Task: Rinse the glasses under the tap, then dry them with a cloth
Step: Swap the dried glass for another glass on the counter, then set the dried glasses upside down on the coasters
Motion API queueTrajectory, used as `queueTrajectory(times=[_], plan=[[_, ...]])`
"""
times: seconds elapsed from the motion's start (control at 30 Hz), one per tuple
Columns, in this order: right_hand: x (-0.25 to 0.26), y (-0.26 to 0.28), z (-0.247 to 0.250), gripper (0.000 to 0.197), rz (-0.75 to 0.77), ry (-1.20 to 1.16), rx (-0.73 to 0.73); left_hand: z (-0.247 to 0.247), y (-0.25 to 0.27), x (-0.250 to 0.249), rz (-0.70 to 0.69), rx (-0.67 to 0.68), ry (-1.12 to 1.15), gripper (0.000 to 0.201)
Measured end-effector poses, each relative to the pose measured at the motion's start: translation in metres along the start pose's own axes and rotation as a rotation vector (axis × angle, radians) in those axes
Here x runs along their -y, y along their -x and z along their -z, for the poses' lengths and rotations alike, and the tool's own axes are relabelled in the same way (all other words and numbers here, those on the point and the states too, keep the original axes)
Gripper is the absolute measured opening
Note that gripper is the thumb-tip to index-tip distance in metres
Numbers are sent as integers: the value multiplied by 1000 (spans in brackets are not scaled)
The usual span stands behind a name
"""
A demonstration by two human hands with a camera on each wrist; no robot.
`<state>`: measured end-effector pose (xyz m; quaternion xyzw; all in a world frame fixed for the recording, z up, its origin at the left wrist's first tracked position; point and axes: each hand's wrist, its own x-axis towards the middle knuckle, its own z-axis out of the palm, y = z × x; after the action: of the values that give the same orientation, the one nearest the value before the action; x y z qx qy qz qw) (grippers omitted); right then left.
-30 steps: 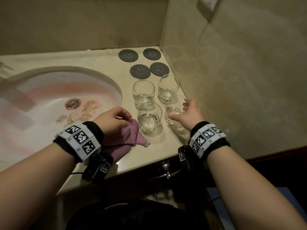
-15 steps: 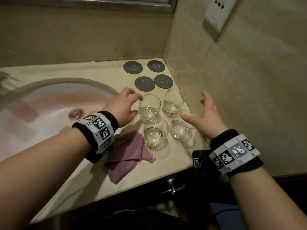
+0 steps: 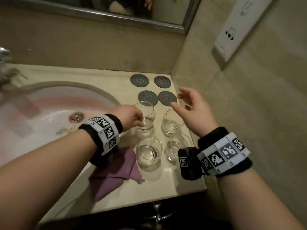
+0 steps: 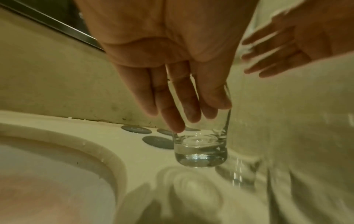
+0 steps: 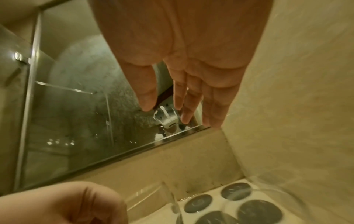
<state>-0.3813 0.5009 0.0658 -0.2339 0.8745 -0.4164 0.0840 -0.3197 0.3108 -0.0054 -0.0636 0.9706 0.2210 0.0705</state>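
Note:
Several clear glasses holding a little water stand in a cluster on the beige counter (image 3: 166,180). My left hand (image 3: 132,117) (image 4: 182,106) grips the back-left glass (image 3: 147,113) (image 4: 201,150), fingers on one side and thumb on the other. I cannot tell whether its base is off the counter. My right hand (image 3: 191,107) (image 5: 182,98) hovers open, fingers spread, above the back-right glass (image 3: 171,125), touching nothing. The front-left glass (image 3: 148,151) and front-right glass (image 3: 172,146) stand untouched. A purple cloth (image 3: 116,176) lies crumpled under my left wrist.
Several dark round coasters (image 3: 139,80) (image 5: 235,191) lie behind the glasses in the corner. The white sink basin (image 3: 41,123) is to the left, with the tap (image 3: 5,55) at the far left edge. A tiled wall with a socket (image 3: 232,30) closes the right side.
My left hand left the purple cloth, reached forward and closed around the back-left glass. My right hand rose from the front-right glass and moved back, staying open.

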Motion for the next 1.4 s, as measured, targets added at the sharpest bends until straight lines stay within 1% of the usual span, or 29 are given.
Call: queueTrajectory(times=[0.07, 0.13, 0.2, 0.27, 0.3, 0.37, 0.4, 0.47, 0.5, 0.57, 0.63, 0.67, 0.73, 0.77, 0.8, 0.83, 0.9, 0.97, 1.03, 1.1, 1.23, 1.4], plan=[[10, -14, 0, 45, 30, -51, 9, 14, 8, 0, 75, -112, 253, 19], [16, -29, -5, 45, -2, -115, 70, 29, 15, -2, 125, -219, 573, 15], [20, -44, -10, 51, -97, -166, 167, 43, 21, -8, 141, -318, 853, 12], [24, -54, -16, 57, -231, -289, 302, 54, 22, -13, 154, -381, 1108, 12], [27, -59, -19, 57, -289, -391, 378, 58, 22, -14, 163, -403, 1210, 13], [35, -69, -25, 57, -348, -579, 503, 67, 19, -13, 174, -425, 1354, 14], [38, -75, -27, 58, -362, -659, 537, 72, 16, -12, 168, -426, 1396, 14], [47, -90, -31, 59, -372, -769, 553, 80, 9, -6, 151, -424, 1449, 15], [52, -98, -33, 57, -369, -787, 539, 83, 4, -2, 144, -419, 1463, 15], [60, -116, -36, 52, -372, -780, 459, 87, -9, 6, 150, -400, 1460, 12], [63, -138, -40, 49, -355, -711, 353, 89, -24, 18, 186, -389, 1362, 5], [64, -150, -41, 50, -327, -641, 300, 88, -32, 25, 226, -389, 1252, 18], [64, -175, -45, 56, -245, -393, 202, 85, -49, 41, 303, -370, 970, 49], [63, -186, -49, 59, -198, -230, 169, 84, -55, 48, 336, -361, 829, 58], [61, -197, -54, 61, -148, -71, 149, 83, -62, 53, 351, -355, 721, 60], [57, -208, -60, 63, -102, 77, 143, 82, -70, 59, 350, -346, 645, 59], [49, -227, -72, 64, -30, 332, 168, 82, -82, 70, 346, -315, 565, 51], [40, -242, -86, 62, -3, 479, 246, 80, -89, 82, 365, -308, 564, 42], [31, -251, -97, 62, -22, 541, 320, 76, -92, 94, 388, -318, 611, 37], [22, -258, -104, 65, -40, 595, 358, 70, -93, 105, 412, -323, 648, 34], [13, -268, -116, 68, -56, 660, 382, 60, -93, 121, 449, -318, 654, 31], [12, -276, -125, 69, -53, 688, 406, 54, -92, 124, 478, -320, 682, 27]])
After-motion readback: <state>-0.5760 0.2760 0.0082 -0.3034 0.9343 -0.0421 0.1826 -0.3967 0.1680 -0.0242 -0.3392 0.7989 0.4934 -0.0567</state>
